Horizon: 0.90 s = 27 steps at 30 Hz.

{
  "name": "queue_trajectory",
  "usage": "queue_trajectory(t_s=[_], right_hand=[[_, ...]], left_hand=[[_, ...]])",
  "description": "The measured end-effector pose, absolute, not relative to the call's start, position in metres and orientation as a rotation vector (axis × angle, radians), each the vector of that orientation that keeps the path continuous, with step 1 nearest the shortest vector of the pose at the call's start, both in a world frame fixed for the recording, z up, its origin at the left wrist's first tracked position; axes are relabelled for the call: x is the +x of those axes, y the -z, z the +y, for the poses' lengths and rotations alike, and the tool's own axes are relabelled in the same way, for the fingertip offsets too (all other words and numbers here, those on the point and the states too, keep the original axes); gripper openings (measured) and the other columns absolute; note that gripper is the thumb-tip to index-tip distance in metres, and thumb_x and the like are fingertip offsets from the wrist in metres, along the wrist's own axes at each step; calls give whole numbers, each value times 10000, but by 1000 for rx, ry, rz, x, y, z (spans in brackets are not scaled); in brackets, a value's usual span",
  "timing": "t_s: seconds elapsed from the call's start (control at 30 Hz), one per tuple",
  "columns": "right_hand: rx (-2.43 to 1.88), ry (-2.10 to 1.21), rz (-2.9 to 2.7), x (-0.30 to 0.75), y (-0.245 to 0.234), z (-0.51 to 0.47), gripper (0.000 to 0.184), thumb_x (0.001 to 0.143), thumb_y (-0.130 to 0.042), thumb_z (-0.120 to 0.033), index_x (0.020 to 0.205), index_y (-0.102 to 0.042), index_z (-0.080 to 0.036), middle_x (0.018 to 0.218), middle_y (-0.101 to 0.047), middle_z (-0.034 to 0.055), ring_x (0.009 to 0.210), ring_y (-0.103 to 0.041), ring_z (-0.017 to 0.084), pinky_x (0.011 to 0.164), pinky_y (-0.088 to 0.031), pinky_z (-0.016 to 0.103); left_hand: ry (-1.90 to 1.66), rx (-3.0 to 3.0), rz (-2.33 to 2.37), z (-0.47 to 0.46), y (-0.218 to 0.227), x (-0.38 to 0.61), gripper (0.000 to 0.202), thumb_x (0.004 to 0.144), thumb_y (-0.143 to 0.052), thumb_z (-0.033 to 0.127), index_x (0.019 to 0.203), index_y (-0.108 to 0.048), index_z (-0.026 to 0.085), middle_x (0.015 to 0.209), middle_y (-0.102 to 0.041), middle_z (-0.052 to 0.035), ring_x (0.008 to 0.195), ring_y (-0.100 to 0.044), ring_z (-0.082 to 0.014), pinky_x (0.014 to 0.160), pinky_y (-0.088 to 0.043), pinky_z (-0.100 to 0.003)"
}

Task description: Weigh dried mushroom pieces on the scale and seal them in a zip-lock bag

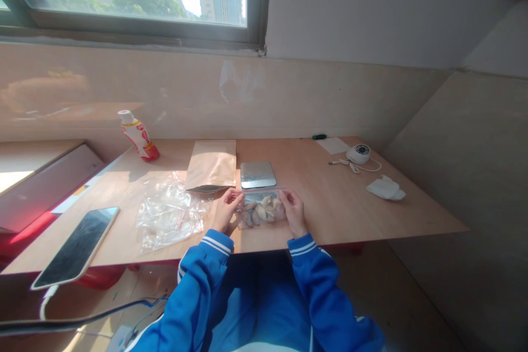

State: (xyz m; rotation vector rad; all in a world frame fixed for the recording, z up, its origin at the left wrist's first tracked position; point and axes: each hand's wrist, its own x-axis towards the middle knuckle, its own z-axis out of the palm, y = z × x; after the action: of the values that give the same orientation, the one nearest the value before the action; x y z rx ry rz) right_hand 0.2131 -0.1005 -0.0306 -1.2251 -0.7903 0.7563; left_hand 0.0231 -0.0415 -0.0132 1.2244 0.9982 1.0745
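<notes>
A small clear zip bag [262,208] filled with pale nuts lies near the front edge of the wooden table [330,209]. My left hand [226,210] pinches its upper left corner and my right hand [293,210] pinches its upper right corner, both along the red seal strip. Just behind the bag sits a small silver scale [257,174]. A brown kraft pouch [212,165] lies to the left of the scale.
A pile of clear plastic bags [169,213] lies left of my hands. A dark phone [76,245] rests at the table's left front. A red-and-white bottle [138,136] leans at the back left. A white round device with a cord [358,154] and a crumpled tissue [386,188] sit on the right.
</notes>
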Motion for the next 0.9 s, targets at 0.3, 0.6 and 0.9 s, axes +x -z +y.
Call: queue_trajectory(t_s=[0.3,0.6,0.9], right_hand=[[-1227,-689,-787,214,33,-101,311,730,-674,-473,788,-623,-172,669,-596,-13,616,-531,118,552,-426,227],[-1232,-730,-787,213,32,-102,326,739,-654,-489,806,-603,-174,701,-566,-7,638,-535,118,509,-418,197],[-1209,-804,-811,212,31,-103,335,761,-635,-492,852,-599,-172,759,-604,10,697,-574,137,564,-446,214]], left_hand=[[-1037,1221,1014,-42,11,20,343,661,-705,481,773,-609,171,596,-550,32,503,-503,-81,446,-413,-176],[-1094,1207,1016,-45,13,20,342,661,-712,479,778,-628,169,557,-486,44,447,-432,-61,377,-347,-153],[-1071,1211,949,-45,14,19,431,741,-622,535,952,-660,161,663,-560,6,469,-443,-59,424,-376,-167]])
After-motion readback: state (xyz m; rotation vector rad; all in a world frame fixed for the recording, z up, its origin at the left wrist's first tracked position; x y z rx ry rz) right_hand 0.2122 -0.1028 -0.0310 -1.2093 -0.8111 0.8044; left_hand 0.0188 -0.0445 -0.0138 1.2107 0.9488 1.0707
